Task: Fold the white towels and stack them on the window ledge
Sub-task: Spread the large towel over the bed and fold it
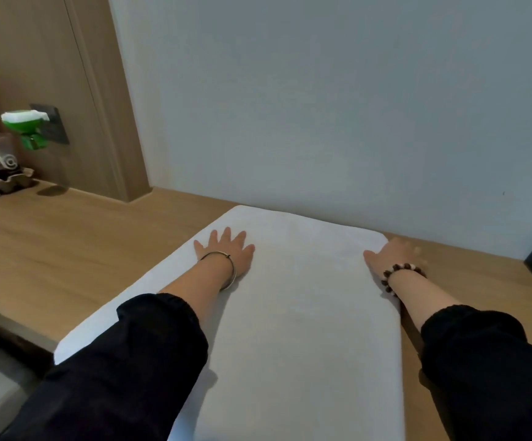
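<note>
- White towel (299, 313) (one only, no stack in view) lies flat on the wooden counter (67, 249). Its long axis runs from the person straight toward the wall (322, 122), and its far short end stops just short of the wall.
- Left hand (226, 249) rests on the towel's left half, at the end nearer the wall, fingers spread and palm pressed flat.
- Right hand (392, 253) sits at the towel's right edge, by the corner nearest the wall, thumb on the cloth. Its fingers are blurred, so whether they lie flat or pinch the edge cannot be told.
- Likely next is a fold bringing the wall end back toward the person; both hands are about equally near that end.
- Count: one towel, two hands.
</note>
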The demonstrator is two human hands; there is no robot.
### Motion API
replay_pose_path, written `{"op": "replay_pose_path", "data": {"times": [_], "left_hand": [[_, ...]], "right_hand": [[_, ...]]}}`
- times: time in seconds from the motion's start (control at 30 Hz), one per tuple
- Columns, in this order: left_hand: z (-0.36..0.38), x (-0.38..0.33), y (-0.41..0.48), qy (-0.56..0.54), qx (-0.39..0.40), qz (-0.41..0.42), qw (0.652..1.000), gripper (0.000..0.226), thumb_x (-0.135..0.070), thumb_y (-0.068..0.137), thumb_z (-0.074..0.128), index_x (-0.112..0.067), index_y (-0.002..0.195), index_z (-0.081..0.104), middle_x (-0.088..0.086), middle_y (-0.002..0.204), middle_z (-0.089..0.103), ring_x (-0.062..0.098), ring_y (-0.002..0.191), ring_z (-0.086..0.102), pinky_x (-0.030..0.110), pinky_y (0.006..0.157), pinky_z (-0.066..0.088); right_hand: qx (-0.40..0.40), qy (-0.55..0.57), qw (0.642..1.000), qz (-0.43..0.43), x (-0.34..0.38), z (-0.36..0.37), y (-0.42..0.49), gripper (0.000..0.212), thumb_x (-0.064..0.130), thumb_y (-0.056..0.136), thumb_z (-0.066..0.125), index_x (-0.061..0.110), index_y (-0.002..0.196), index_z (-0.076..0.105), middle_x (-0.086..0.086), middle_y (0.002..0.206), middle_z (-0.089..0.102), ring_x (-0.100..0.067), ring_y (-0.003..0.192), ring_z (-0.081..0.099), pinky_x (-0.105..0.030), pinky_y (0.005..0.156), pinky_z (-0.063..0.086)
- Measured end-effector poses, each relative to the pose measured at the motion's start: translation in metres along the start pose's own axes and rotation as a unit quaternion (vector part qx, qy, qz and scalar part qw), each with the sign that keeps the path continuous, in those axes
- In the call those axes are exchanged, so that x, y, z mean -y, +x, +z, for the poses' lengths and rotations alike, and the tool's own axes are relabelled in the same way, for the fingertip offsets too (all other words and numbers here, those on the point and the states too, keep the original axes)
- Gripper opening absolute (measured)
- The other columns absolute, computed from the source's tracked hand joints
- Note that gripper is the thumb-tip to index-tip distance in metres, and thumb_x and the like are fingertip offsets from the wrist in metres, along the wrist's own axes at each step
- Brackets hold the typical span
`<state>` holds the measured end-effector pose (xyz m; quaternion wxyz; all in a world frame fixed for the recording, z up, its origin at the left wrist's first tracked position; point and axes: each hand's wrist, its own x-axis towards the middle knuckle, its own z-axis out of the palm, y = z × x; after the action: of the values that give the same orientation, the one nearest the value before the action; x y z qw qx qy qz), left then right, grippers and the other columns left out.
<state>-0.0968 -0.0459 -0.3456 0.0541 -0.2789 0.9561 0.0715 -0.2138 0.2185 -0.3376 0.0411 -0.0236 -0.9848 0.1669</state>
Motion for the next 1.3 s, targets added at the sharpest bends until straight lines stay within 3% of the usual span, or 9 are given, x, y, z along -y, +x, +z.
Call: {"op": "replay_pose_path", "data": {"times": [0.1, 0.23, 0.37, 0.53, 0.7, 0.77, 0.93, 1.17, 1.3], "left_hand": [[-0.006, -0.001, 0.028, -0.009, -0.004, -0.04, 0.999, 0.056, -0.049, 0.097, 0.013, -0.035, 0.15, 0.006, -0.003, 0.16, 0.0, 0.025, 0.146, -0.001, 0.057, 0.113, 0.005], [-0.018, 0.001, 0.06, -0.038, -0.033, -0.112, 0.992, 0.06, -0.051, 0.095, 0.025, -0.021, 0.146, 0.029, 0.006, 0.148, 0.033, 0.027, 0.136, 0.027, 0.046, 0.104, 0.029], [-0.037, 0.001, 0.086, -0.099, -0.067, -0.127, 0.985, 0.058, -0.051, 0.093, 0.045, -0.006, 0.128, 0.052, 0.014, 0.133, 0.051, 0.032, 0.122, 0.048, 0.038, 0.093, 0.041], [-0.065, 0.005, 0.095, -0.128, 0.043, -0.144, 0.98, 0.062, -0.046, 0.095, 0.049, -0.002, 0.139, 0.042, 0.012, 0.145, 0.041, 0.029, 0.132, 0.041, 0.037, 0.108, 0.033], [-0.079, 0.018, 0.097, -0.241, -0.064, -0.1, 0.963, 0.037, -0.026, 0.091, 0.061, -0.004, 0.12, 0.056, 0.018, 0.122, 0.057, 0.031, 0.12, 0.052, 0.032, 0.089, 0.04], [-0.095, 0.021, 0.099, -0.334, -0.185, -0.075, 0.921, 0.015, -0.015, 0.085, 0.065, -0.007, 0.094, 0.058, 0.015, 0.094, 0.057, 0.033, 0.101, 0.059, 0.031, 0.072, 0.036], [-0.153, 0.016, 0.081, -0.483, -0.367, -0.022, 0.794, 0.006, -0.009, 0.083, 0.058, -0.01, 0.086, 0.053, 0.002, 0.071, 0.049, 0.024, 0.074, 0.048, 0.03, 0.057, 0.03], [-0.142, 0.052, 0.034, -0.423, -0.333, 0.005, 0.843, 0.016, -0.003, 0.081, 0.069, 0.0, 0.096, 0.066, 0.019, 0.094, 0.064, 0.033, 0.094, 0.061, 0.029, 0.069, 0.039], [-0.111, 0.062, -0.014, -0.467, -0.304, 0.053, 0.829, 0.018, 0.007, 0.081, 0.065, 0.003, 0.099, 0.07, 0.016, 0.085, 0.063, 0.017, 0.085, 0.053, 0.006, 0.054, 0.038]], "right_hand": [[0.064, 0.1, 0.992, 0.038, 0.01, -0.005, 0.013, 0.041, 0.037, 0.089, 0.058, -0.001, 0.103, 0.054, -0.01, 0.079, 0.055, -0.027, 0.078, 0.054, -0.034, 0.079, 0.045], [0.1, 0.158, 0.981, 0.056, 0.014, -0.014, 0.028, 0.03, 0.024, 0.091, 0.06, -0.002, 0.105, 0.057, -0.016, 0.089, 0.063, -0.027, 0.076, 0.061, -0.032, 0.072, 0.049], [0.121, 0.131, 0.983, 0.04, 0.018, -0.019, 0.046, 0.025, 0.012, 0.093, 0.052, 0.007, 0.069, 0.044, -0.008, 0.065, 0.045, -0.021, 0.055, 0.046, -0.023, 0.049, 0.036], [0.168, 0.026, 0.985, -0.021, 0.024, -0.037, 0.053, 0.03, 0.027, 0.097, 0.05, 0.0, 0.107, 0.06, -0.014, 0.103, 0.059, -0.025, 0.096, 0.057, -0.024, 0.074, 0.041], [0.068, 0.131, 0.989, -0.005, 0.042, -0.048, 0.06, 0.03, 0.015, 0.095, 0.049, 0.004, 0.068, 0.045, -0.006, 0.067, 0.047, -0.022, 0.065, 0.05, -0.024, 0.053, 0.037], [-0.029, 0.244, 0.969, -0.01, 0.063, -0.063, 0.069, 0.028, 0.003, 0.09, 0.05, 0.005, 0.063, 0.045, -0.007, 0.061, 0.045, -0.025, 0.065, 0.05, -0.025, 0.048, 0.034], [-0.208, 0.329, 0.907, -0.16, 0.109, -0.123, 0.077, 0.006, 0.005, 0.089, 0.055, 0.002, 0.088, 0.059, -0.008, 0.083, 0.056, -0.022, 0.078, 0.052, -0.028, 0.066, 0.04], [-0.19, 0.325, 0.909, -0.179, 0.087, -0.13, 0.052, 0.011, 0.007, 0.087, 0.062, -0.001, 0.081, 0.066, -0.011, 0.074, 0.059, -0.026, 0.073, 0.055, -0.026, 0.056, 0.034], [-0.181, 0.387, 0.887, -0.174, 0.048, -0.116, 0.013, 0.007, 0.002, 0.084, 0.064, -0.003, 0.083, 0.07, -0.018, 0.082, 0.067, -0.029, 0.078, 0.06, -0.03, 0.062, 0.041]]}}
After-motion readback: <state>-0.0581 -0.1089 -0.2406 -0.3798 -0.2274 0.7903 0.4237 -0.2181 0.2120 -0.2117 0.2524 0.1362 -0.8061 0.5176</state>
